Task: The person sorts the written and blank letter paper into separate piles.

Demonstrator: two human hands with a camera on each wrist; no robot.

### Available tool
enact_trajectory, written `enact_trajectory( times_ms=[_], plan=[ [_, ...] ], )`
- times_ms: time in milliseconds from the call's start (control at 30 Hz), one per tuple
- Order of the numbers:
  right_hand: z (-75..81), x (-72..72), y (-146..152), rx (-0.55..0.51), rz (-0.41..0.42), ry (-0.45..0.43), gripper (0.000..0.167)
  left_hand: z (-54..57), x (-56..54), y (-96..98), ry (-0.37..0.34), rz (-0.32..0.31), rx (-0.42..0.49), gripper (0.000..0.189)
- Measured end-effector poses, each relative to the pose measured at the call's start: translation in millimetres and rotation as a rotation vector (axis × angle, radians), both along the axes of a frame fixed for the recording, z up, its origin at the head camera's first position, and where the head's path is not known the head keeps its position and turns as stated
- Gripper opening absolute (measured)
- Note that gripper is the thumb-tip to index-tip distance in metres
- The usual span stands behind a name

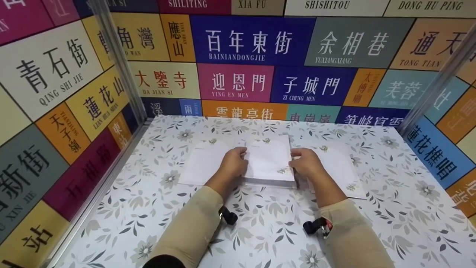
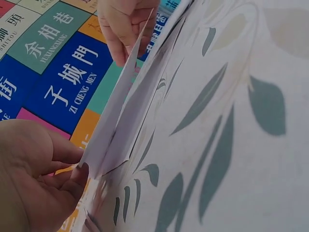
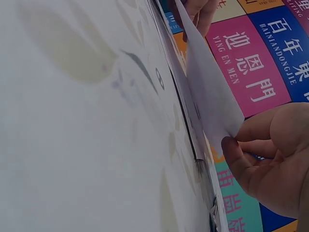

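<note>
A white sheet of paper [image 1: 267, 156] with small floral prints at its top and lower right is held between both hands. My left hand [image 1: 234, 163] pinches its left edge, with thumb and fingertips meeting on the paper in the left wrist view. On the opposite edge, my right hand [image 3: 275, 154] pinches the sheet between thumb and fingers. The near edge of the sheet is raised over another white sheet [image 1: 269, 184], which lies beneath and is mostly hidden. Both wrist views show a gap between the two.
Similar floral-printed sheets lie on either side: a left sheet [image 1: 200, 167] partly behind the left hand, and a right sheet [image 1: 342, 173] beyond the right wrist. A leaf-patterned cloth [image 1: 267, 230] covers the table. Panels with street names [image 1: 253, 41] stand along the back and sides.
</note>
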State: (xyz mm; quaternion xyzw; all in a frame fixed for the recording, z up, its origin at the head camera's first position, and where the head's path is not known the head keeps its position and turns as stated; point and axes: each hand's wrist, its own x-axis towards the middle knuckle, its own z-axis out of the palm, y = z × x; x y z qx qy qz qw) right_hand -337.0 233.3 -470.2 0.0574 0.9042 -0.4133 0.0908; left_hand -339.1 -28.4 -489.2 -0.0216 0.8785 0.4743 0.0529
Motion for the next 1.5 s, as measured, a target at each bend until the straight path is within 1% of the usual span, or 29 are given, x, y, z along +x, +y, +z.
enact_trajectory(
  times_ms=[133, 267, 333, 400, 500, 567, 633, 733, 867, 967, 1067, 1167, 1267, 1367, 1500],
  plan=[
    [3.3, 0.1, -3, -0.055, -0.055, -0.005, 0.058, -1.4, -2.3, -1.8, 0.004, 0.005, 0.014, 0.055],
    [5.7, 1.5, -7, -0.101, -0.089, 0.01, 0.058, -0.7, -2.4, -5.0, -0.039, 0.022, 0.064, 0.056],
    [5.6, 1.9, -10, -0.126, -0.098, 0.025, 0.057, 0.6, -2.0, -7.7, -0.079, 0.035, 0.113, 0.058],
    [5.5, 1.9, -14, -0.149, -0.112, 0.032, 0.056, 1.9, -1.8, -10.9, -0.094, 0.05, 0.16, 0.06],
    [5.0, 1.4, -20, -0.183, -0.119, 0.039, 0.055, 4.6, -1.8, -16.3, -0.121, 0.08, 0.256, 0.064],
    [4.6, 1.4, -23, -0.207, -0.133, 0.032, 0.055, 6.2, -2.4, -18.3, -0.131, 0.097, 0.302, 0.065],
    [4.0, 1.5, -26, -0.235, -0.143, 0.034, 0.054, 8.1, -2.6, -21.5, -0.16, 0.112, 0.342, 0.066],
    [2.3, 1.5, -35, -0.276, -0.153, 0.064, 0.052, 9.9, -3.3, -30.5, -0.139, 0.107, 0.278, 0.064],
    [-0.9, 0.9, -55, -0.309, -0.145, 0.101, 0.049, 10.0, -1.1, -51.8, -0.085, 0.115, 0.172, 0.063],
    [-2.9, 0.7, -73, -0.325, -0.143, 0.102, 0.048, 8.1, 2.5, -70.0, -0.074, 0.138, 0.201, 0.065],
    [-4.8, 0.2, -94, -0.353, -0.141, 0.101, 0.047, 5.6, 5.8, -90.2, -0.042, 0.139, 0.193, 0.063],
    [-6.9, 0.6, -114, -0.387, -0.131, 0.109, 0.047, 4.4, 9.0, -110.2, -0.009, 0.132, 0.121, 0.06],
    [-9.0, 1.7, -132, -0.427, -0.123, 0.12, 0.048, 5.9, 11.9, -127.2, -0.026, 0.136, 0.062, 0.058],
    [-11.6, 3.2, -146, -0.459, -0.106, 0.133, 0.049, 7.5, 13.7, -141.2, -0.05, 0.143, 0.035, 0.059],
    [-14.5, 5.7, -159, -0.457, -0.074, 0.132, 0.049, 7.1, 15.3, -156.3, -0.065, 0.149, -0.003, 0.06]
  ],
)
